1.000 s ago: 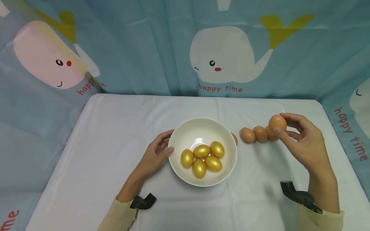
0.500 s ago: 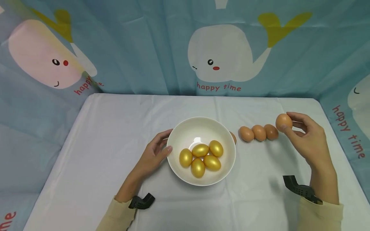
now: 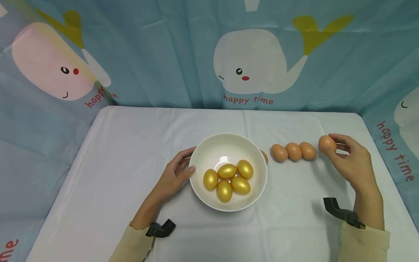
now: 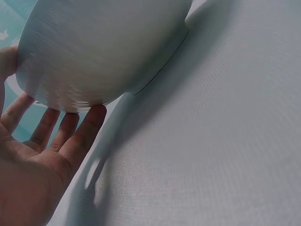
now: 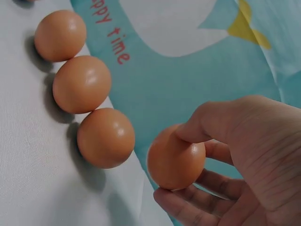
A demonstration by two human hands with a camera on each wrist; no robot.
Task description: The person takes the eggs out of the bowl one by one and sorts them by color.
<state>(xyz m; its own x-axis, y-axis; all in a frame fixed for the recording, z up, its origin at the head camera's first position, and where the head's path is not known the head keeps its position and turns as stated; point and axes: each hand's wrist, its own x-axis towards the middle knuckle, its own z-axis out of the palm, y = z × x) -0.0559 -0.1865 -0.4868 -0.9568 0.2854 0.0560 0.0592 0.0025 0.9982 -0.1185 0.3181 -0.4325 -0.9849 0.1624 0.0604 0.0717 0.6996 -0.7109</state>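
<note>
A white bowl stands mid-table with several golden eggs lying in it. My left hand holds the bowl's left side, thumb at the rim; in the left wrist view its fingertips touch the outer wall. My right hand pinches a brown egg between thumb and fingers, to the right of a row of three brown eggs. The right wrist view shows the held egg apart from the nearest row egg. Another brown egg is mostly hidden behind the bowl's right rim.
A white cloth covers the table. Behind it hangs a blue curtain printed with whales. Each wrist wears a black mount at the cuff of a beige sleeve.
My right hand has carried the held egg to the right and lower, from over the row's right end to beside it. The left hand and the bowl stay where they were.
</note>
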